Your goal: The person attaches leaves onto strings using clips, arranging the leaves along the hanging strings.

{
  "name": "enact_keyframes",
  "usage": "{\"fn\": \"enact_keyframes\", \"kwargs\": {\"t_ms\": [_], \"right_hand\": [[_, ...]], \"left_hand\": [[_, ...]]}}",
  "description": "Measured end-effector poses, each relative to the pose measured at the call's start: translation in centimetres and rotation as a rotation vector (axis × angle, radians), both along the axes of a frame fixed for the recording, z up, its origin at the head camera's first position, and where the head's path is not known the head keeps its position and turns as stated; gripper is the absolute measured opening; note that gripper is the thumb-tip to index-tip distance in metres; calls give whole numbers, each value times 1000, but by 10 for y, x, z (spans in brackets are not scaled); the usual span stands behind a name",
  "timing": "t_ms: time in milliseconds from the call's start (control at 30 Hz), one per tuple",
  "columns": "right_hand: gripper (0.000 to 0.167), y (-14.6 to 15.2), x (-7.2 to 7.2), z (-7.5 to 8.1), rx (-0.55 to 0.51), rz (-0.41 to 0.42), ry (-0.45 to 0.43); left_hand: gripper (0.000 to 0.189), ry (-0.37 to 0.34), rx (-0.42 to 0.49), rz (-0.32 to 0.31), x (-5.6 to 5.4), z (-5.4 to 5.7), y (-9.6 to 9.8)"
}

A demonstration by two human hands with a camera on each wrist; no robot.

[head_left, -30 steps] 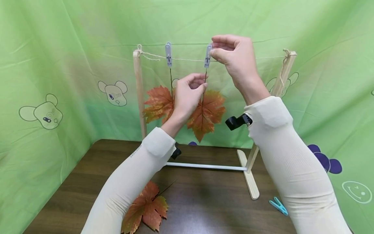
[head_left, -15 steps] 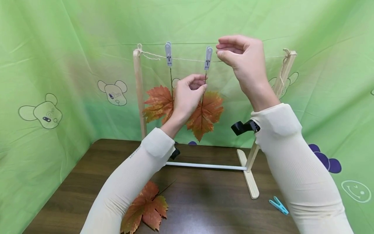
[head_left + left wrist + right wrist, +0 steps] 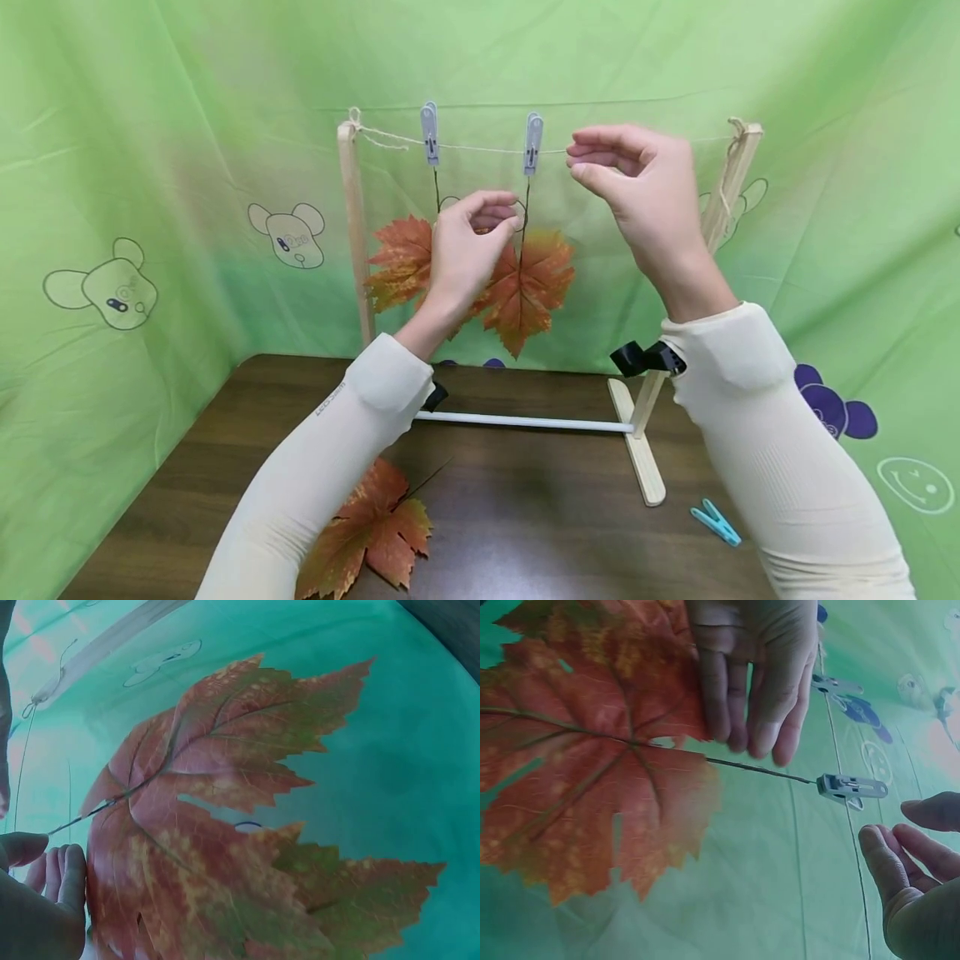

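Observation:
Two orange maple leaves hang by their stems from a string (image 3: 480, 149), each under a grey clothespin. The left leaf (image 3: 401, 254) is partly hidden by my left hand (image 3: 467, 250). Its loosely bent fingers are just beside the stem of the right leaf (image 3: 534, 287), holding nothing. The clothespin (image 3: 851, 786) of the right leaf sits across the string, its jaws on the stem end. To the right of that clothespin, my right hand (image 3: 648, 200) is raised by the string with fingers and thumb apart, nothing between them. The other clothespin (image 3: 430, 133) is further left.
The string is tied between two wooden posts, the right post (image 3: 731, 187) standing on a wooden foot (image 3: 641, 467). A white rod (image 3: 525, 422) joins them low down. Another maple leaf (image 3: 382, 529) and a turquoise clothespin (image 3: 716, 522) lie on the brown table (image 3: 540, 517).
My right hand has let go of the right grey clothespin and moved right and down. My left hand has released the leaf stem and shifted slightly left. The leaf now hangs from the clothespin.

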State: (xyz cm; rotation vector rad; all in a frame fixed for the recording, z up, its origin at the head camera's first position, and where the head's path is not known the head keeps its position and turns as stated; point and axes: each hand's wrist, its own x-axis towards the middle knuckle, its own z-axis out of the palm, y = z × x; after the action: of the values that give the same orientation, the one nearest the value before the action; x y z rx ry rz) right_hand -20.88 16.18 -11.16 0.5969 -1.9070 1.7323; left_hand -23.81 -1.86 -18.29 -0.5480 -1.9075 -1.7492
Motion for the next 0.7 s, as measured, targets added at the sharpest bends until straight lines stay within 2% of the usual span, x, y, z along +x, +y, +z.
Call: {"fn": "enact_keyframes", "kwargs": {"t_ms": [233, 400, 533, 700], "right_hand": [[22, 6, 11, -17, 24, 3, 37], [24, 12, 17, -26, 126, -60, 41], [26, 16, 23, -35, 196, -94, 35], [25, 25, 29, -48, 225, -119, 48]], "left_hand": [[19, 39, -39, 26, 12, -3, -15], [18, 57, -37, 18, 21, -6, -22], [17, 67, -61, 27, 29, -14, -28], [17, 67, -88, 38, 37, -27, -38]]}}
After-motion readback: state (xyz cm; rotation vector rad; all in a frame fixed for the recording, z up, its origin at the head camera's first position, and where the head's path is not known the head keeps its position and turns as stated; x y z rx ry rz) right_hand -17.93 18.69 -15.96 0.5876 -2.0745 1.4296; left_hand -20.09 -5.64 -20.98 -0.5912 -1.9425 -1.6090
